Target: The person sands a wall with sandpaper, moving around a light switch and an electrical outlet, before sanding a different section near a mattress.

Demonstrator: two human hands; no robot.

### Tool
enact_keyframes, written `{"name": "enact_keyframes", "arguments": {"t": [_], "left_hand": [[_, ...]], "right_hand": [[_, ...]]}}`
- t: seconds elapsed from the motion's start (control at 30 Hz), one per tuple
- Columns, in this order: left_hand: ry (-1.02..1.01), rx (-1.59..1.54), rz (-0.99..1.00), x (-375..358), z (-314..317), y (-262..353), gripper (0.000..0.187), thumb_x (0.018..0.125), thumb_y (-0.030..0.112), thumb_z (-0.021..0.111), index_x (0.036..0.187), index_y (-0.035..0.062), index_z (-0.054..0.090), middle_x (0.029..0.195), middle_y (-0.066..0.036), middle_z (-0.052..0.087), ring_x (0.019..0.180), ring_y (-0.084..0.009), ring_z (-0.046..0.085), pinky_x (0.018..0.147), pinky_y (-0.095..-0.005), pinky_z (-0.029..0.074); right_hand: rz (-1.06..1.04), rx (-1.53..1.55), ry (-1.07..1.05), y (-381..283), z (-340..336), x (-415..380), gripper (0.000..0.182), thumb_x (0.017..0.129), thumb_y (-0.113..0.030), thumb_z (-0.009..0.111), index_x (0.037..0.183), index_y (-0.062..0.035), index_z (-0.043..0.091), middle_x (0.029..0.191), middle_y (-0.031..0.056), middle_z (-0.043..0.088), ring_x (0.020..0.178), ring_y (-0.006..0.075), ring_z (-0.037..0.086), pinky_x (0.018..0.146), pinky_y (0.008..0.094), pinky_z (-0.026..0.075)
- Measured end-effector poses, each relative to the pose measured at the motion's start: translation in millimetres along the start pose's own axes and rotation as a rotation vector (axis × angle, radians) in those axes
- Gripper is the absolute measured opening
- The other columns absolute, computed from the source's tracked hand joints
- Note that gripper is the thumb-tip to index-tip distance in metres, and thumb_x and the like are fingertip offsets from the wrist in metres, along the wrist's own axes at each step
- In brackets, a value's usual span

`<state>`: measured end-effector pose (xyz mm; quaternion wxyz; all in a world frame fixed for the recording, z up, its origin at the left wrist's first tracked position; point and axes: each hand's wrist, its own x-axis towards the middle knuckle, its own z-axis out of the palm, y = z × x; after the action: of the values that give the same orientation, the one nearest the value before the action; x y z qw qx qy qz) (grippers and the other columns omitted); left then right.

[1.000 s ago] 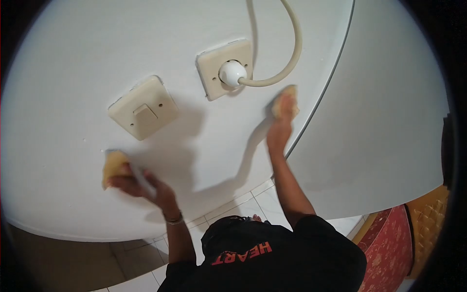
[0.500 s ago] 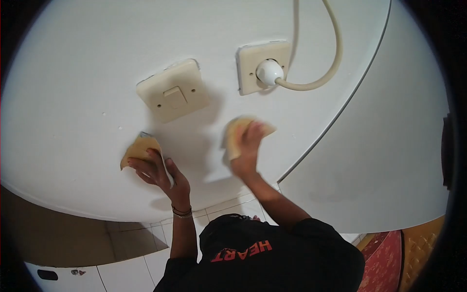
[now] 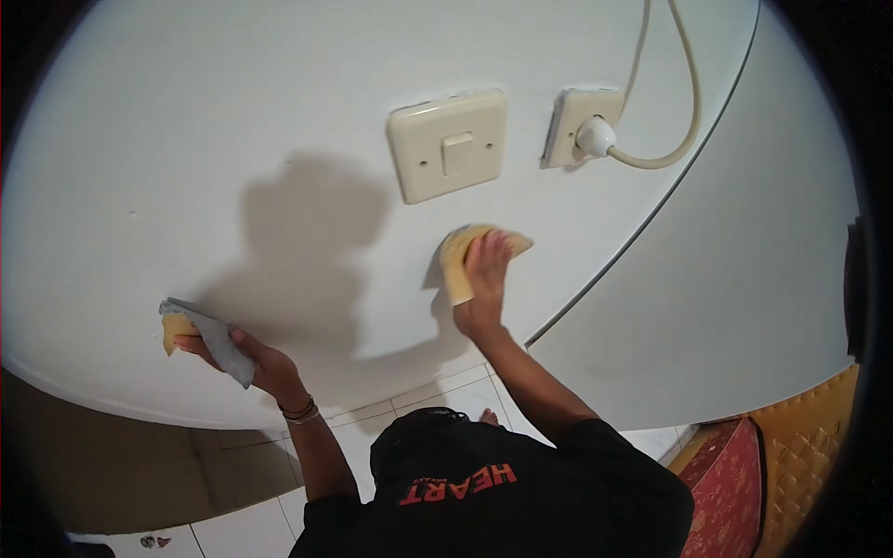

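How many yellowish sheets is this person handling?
2: a grey-and-yellow sheet in the left hand, a yellow sheet under the right hand, below the wall switch. More layers may be hidden.

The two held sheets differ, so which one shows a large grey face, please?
The left sheet, in the left hand: grey shows beside yellow, whereas the right sheet, in the right hand, looks mostly yellow.
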<state>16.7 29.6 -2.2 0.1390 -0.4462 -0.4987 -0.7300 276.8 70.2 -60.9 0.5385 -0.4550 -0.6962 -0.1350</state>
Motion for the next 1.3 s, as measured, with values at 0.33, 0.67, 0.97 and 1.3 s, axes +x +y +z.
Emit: {"name": "enact_keyframes", "arguments": {"t": [0.33, 0.67, 0.97, 1.3], "left_hand": [[-0.010, 0.280, 0.139, -13, 0, -40, 0.067, 0.093, 0.039, 0.028, 0.137, -0.0018, -0.003, 0.144, -0.018, -0.006, 0.134, -0.0302, -0.004, 0.106, -0.0452, -0.001], [-0.107, 0.336, 0.164, -17, -7, -37, 0.074, 0.091, 0.044, 0.031, 0.136, -0.0038, -0.003, 0.143, -0.020, -0.002, 0.133, -0.0340, -0.002, 0.105, -0.0470, 0.003], [-0.183, 0.339, 0.184, -21, -18, -55, 0.062, 0.094, 0.037, 0.028, 0.137, 0.0020, 0.002, 0.144, -0.019, -0.007, 0.133, -0.0334, -0.006, 0.105, -0.0479, 0.000], [-0.106, 0.332, 0.002, -41, -3, -37, 0.050, 0.096, 0.033, 0.023, 0.140, 0.0127, 0.010, 0.143, -0.020, -0.010, 0.132, -0.0351, -0.008, 0.106, -0.0489, 0.004]], "right_hand": [[-0.053, -0.005, 0.037, -55, 45, -8, 0.046, 0.079, 0.002, 0.036, 0.123, 0.0155, 0.034, 0.134, 0.0314, 0.024, 0.128, 0.0441, 0.018, 0.104, 0.0504, 0.010], [-0.076, 0.059, 0.022, -100, 43, 13, 0.047, 0.080, -0.002, 0.038, 0.123, 0.0157, 0.033, 0.134, 0.0334, 0.022, 0.128, 0.0472, 0.014, 0.104, 0.0512, 0.008], [-0.105, 0.065, 0.103, -122, 34, 70, 0.046, 0.081, -0.004, 0.036, 0.123, 0.0154, 0.033, 0.136, 0.0313, 0.022, 0.128, 0.0459, 0.015, 0.104, 0.0507, 0.007], [-0.079, 0.168, 0.037, -114, 13, 77, 0.047, 0.083, -0.013, 0.044, 0.122, 0.0128, 0.039, 0.135, 0.0291, 0.025, 0.129, 0.0447, 0.016, 0.104, 0.0514, 0.005]]}}
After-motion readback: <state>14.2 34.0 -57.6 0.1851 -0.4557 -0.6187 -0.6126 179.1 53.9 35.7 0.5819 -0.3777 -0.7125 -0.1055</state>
